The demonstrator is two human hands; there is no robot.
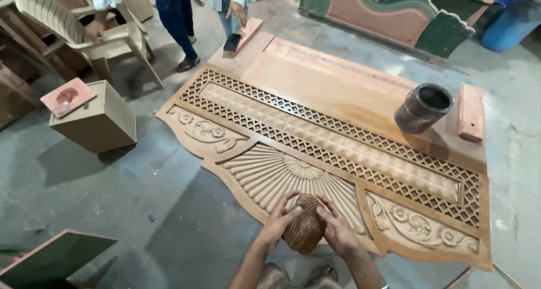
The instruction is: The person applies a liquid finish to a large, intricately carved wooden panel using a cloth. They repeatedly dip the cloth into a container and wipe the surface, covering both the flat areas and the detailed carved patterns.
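Both hands held a brown, ribbed oval pad (305, 230) at the near edge of the carved wooden panel (338, 106), which lay flat on the grey concrete floor (112, 193). Left hand (280, 220): grip wrapped around the pad's left side, fingers curled over its top. Right hand (336, 228): grip closed on the pad's right side, thumb across its upper edge. The pad sat over the lower rim of the fan-shaped sunburst carving (293, 179) at the middle of the panel's near edge. Floral relief sections (420, 228) flanked the sunburst to either side. Beyond these ran a lattice border (338, 128) framing a band of small pyramids, then a plain smooth area along the panel's far side. On that plain area, toward the right end, a dark cylindrical container (422, 107) lay tilted with its open mouth upward; a small wooden block (471, 112) lay just beside it. At the panel's far left corner rested a dark phone (231, 42) and a wooden strip (248, 32), near another person's hand (236, 10). Left of the panel, well apart from it, stood a boxy wooden stand (96, 120) and a plastic chair (84, 32).
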